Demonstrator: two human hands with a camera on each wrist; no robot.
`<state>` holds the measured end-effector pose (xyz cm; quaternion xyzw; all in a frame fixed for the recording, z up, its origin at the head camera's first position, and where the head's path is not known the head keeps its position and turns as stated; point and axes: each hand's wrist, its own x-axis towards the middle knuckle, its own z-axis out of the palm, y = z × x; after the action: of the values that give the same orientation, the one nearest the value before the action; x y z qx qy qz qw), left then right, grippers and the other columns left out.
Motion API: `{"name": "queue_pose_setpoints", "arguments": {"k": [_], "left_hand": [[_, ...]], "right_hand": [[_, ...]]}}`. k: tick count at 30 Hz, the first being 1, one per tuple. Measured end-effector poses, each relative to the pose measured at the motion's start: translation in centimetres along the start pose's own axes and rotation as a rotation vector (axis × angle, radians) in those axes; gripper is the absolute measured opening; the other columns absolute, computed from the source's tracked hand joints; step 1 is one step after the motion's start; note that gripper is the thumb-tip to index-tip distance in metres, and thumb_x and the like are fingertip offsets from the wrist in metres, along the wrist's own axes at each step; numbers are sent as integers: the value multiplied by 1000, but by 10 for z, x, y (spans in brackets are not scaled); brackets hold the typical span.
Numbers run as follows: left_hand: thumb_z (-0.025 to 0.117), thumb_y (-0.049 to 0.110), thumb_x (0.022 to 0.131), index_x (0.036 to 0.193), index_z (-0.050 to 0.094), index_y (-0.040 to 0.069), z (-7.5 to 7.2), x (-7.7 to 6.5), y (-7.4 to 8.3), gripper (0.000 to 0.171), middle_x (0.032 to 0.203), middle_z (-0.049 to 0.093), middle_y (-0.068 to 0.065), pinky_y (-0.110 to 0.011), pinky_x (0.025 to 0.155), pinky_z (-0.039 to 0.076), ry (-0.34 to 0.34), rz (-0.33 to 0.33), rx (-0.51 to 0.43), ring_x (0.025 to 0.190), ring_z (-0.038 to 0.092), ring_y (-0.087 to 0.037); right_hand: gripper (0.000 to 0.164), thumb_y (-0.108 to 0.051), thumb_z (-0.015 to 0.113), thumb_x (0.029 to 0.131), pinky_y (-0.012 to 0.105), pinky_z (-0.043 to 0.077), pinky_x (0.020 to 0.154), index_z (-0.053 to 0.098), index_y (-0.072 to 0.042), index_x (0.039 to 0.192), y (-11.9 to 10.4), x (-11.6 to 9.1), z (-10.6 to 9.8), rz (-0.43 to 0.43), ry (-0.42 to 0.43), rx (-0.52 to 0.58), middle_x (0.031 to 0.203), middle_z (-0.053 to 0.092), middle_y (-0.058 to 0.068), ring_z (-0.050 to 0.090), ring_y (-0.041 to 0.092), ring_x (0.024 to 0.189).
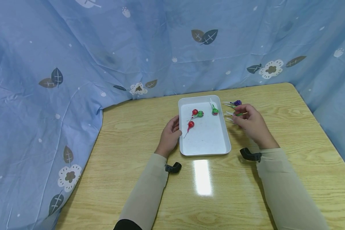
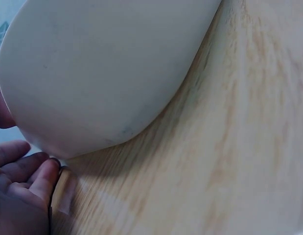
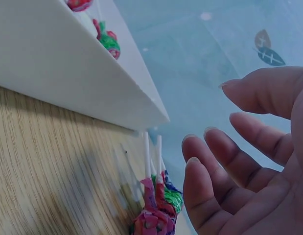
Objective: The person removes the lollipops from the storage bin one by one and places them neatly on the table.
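The near-side rim of the white tray (image 1: 204, 140) is gripped by the left hand (image 1: 170, 136), with the thumb over the rim and the fingers outside the wall. The right hand (image 1: 254, 126) is held empty past the tray's opposite side, its fingers loosely bent and spread, the thumb well apart from them.

Just beside the right hand's fingertips, loose lollipops are clustered on the tabletop (image 1: 132, 143), their sticks pointed towards the tray. A purple lollipop (image 1: 237, 103) is seen just beyond the fingers, with a green wrapper (image 1: 239, 114) between fingertips and thumb; a pink-wrapped lollipop (image 3: 153, 223) is shown by the right wrist camera below the fingers. Some heads are partly hidden by the hand and by one another, so their exact number cannot be told.

Inside the tray, a lower red lollipop (image 1: 191, 124) is placed nearest the left hand; farther from it, an upper red lollipop (image 1: 195, 112) and a green lollipop (image 1: 200, 114) are crowded together. A red-and-green lollipop (image 1: 215, 111) is set nearer the right hand, from which it is separated by the tray wall.

Beyond both hands, the tabletop is bordered by a blue patterned cloth (image 1: 149, 48).
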<state>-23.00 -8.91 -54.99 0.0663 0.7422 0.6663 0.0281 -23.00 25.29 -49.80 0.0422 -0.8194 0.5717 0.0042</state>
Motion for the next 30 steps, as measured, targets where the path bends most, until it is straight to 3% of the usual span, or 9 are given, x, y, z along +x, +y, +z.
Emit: {"name": "queue_pose_setpoints", "arguments": {"k": [13, 30], "left_hand": [[51, -6, 97, 166, 41, 2, 0, 0, 0, 71, 161, 52, -12, -31, 115, 46, 1, 6, -10, 142, 54, -20], [53, -5, 96, 167, 42, 5, 1, 0, -1, 72, 162, 52, -10, -31, 116, 45, 8, -9, -11, 142, 54, -19]], "right_hand": [[43, -17, 70, 107, 23, 52, 71, 57, 1, 144, -8, -2, 10, -29, 9, 31, 133, 60, 21, 58, 22, 96], [44, -21, 71, 107, 23, 55, 77, 58, 3, 142, -23, -4, 39, -19, -38, 65, 138, 60, 20, 58, 29, 106]]}}
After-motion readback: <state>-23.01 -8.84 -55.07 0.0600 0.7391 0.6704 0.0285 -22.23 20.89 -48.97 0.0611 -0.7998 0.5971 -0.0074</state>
